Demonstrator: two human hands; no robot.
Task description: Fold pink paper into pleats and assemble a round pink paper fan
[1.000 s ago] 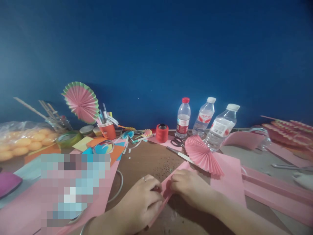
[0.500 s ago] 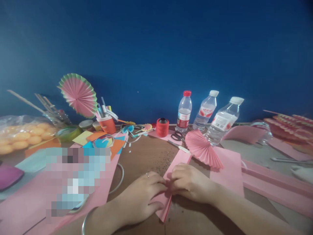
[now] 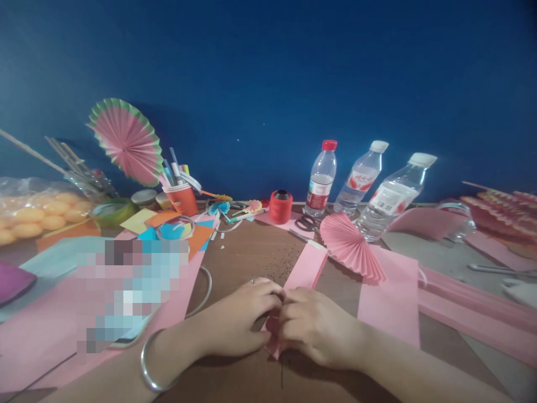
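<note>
Crease the pink strip (image 3: 307, 266) evenly, well in from the table (image 3: 247, 258)'s far edge. Seemingly pinched between left hand (image 3: 241, 316) and right hand (image 3: 319, 327).

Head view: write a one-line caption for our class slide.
Left hand and right hand press folded pink paper beside a pleated fan.

Three bottles (image 3: 321, 187) — one red spool (image 3: 281, 207), two hands (image 3: 308, 327)

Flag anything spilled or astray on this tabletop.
Dark specks lie scattered on the bare brown wood, left of the folded pink strip; they look like spilled crumbs or grit, though too small to identify. Small white scraps also lie loose, left of the red spool, probably offcuts.
</note>
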